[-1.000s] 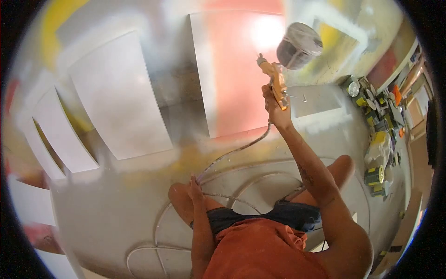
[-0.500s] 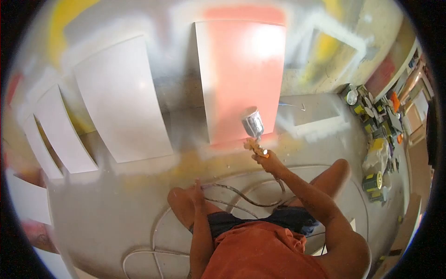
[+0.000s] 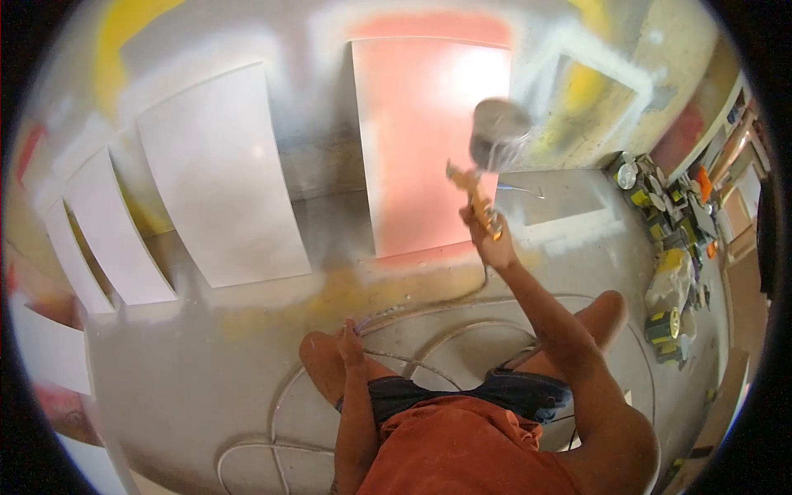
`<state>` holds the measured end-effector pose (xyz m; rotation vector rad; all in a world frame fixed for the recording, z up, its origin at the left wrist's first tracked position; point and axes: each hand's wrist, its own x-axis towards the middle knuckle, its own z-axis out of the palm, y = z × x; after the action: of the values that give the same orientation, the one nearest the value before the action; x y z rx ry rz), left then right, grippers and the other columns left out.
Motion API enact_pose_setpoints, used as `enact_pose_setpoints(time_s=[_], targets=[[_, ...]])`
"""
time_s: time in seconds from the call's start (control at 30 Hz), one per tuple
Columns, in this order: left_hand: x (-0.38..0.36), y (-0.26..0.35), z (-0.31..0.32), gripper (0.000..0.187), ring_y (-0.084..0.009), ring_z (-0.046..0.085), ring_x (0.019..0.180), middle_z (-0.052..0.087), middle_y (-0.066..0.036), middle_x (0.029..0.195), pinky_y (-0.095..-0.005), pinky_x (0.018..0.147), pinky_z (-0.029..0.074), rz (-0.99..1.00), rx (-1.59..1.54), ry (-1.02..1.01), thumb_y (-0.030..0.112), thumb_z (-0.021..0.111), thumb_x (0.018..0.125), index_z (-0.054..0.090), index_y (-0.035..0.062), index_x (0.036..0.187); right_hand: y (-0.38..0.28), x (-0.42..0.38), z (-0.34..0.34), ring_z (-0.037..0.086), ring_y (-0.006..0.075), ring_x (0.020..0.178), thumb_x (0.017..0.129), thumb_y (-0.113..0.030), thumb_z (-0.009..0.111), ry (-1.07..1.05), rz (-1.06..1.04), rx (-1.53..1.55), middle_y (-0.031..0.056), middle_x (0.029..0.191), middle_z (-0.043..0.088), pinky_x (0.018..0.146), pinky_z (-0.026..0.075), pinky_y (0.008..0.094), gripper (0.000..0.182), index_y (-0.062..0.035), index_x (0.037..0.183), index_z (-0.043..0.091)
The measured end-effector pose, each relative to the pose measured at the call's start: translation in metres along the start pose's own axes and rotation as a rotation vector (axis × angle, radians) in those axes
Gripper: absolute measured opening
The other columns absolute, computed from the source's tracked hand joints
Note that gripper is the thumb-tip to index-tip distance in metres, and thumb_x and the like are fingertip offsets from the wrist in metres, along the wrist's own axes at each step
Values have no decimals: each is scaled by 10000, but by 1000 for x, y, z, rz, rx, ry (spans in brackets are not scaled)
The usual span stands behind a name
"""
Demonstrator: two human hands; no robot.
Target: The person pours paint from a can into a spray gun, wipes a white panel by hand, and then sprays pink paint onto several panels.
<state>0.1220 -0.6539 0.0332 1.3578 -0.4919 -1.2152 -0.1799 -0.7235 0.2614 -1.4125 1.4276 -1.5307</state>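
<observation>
Two hands divide the work. The right hand [image 3: 493, 241] is clamped on the spray gun [image 3: 477, 198], cup [image 3: 497, 132] uppermost so paint feeds down, nozzle facing the pink panel [image 3: 429, 140] leaning upright on the wall. The left hand [image 3: 351, 338], on the knee, pinches the hose [image 3: 429, 293], keeping slack off the floor [image 3: 206, 363].
</observation>
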Motion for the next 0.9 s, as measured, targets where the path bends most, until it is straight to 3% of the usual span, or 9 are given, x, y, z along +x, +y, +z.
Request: enact_pose_setpoints(time_s=[0.07, 0.17, 0.27, 0.33, 0.43, 0.47, 0.6, 0.73, 0.9], targets=[[-1, 3, 3, 437, -85, 365, 515, 390, 33, 550, -286, 470, 257, -26, -36, 37, 248, 608, 902, 432, 89, 535, 46, -32, 0, 515, 80, 755, 910, -199, 656, -46, 84, 118, 5, 820, 597, 683, 457, 269, 212, -5, 986, 620], [1, 2, 2, 441, -92, 391, 528, 403, 26, 553, -285, 481, 276, -45, 25, 47, 270, 615, 902, 459, 74, 539, 45, -77, -7, 528, 98, 731, 881, -282, 666, -239, 500, -232, 13, 785, 601, 658, 450, 290, 293, 2, 939, 626], [16, -29, -10, 418, -100, 417, 550, 400, 25, 553, -291, 484, 297, 332, 562, -59, 268, 621, 904, 497, 54, 567, 66, -88, -7, 478, 93, 570, 856, -371, 680, -342, 749, -290, -1, 731, 556, 493, 401, 268, 339, -46, 936, 622], [5, -9, -3, 369, -123, 435, 541, 398, 26, 546, -300, 476, 316, 65, 192, -48, 239, 627, 903, 544, 25, 614, 54, -82, 2, 464, 90, 526, 848, -369, 688, -307, 707, -249, 4, 727, 557, 442, 376, 265, 342, -47, 941, 622], [30, -42, -7, 357, -115, 383, 488, 387, 35, 546, -284, 457, 311, -46, -148, 43, 211, 638, 892, 512, 44, 603, 34, -42, 11, 525, 87, 697, 889, -278, 662, -173, 380, -217, 12, 797, 596, 596, 438, 268, 280, -19, 987, 626], [34, -45, -15, 357, -115, 383, 488, 387, 35, 546, -284, 457, 311, -49, -143, 46, 211, 638, 892, 512, 44, 603, 37, -25, 14, 558, 91, 804, 906, -247, 650, -126, 217, -122, 11, 855, 625, 695, 472, 278, 278, 1, 1032, 630], [27, -19, -15, 296, -112, 399, 447, 425, 19, 548, -281, 412, 313, -77, -110, 39, 270, 625, 873, 487, 138, 647, -14, 35, 20, 476, 55, 710, 922, -165, 621, -19, -77, 52, -34, 762, 531, 611, 411, 220, 158, -13, 901, 581], [26, -21, -17, 261, -94, 372, 432, 396, 36, 538, -254, 397, 286, -96, -210, 69, 269, 632, 875, 476, 154, 699, -38, 40, 20, 397, -1, 594, 934, -172, 603, 16, -18, 212, -68, 749, 500, 502, 326, 182, 103, -74, 907, 586], [27, -11, -19, 303, -81, 369, 486, 390, 38, 579, -253, 440, 276, -109, -331, 103, 271, 618, 888, 474, 132, 661, 16, -10, 21, 506, 86, 742, 914, -218, 642, -86, 85, 3, -21, 760, 541, 682, 450, 267, 215, -11, 925, 586]])
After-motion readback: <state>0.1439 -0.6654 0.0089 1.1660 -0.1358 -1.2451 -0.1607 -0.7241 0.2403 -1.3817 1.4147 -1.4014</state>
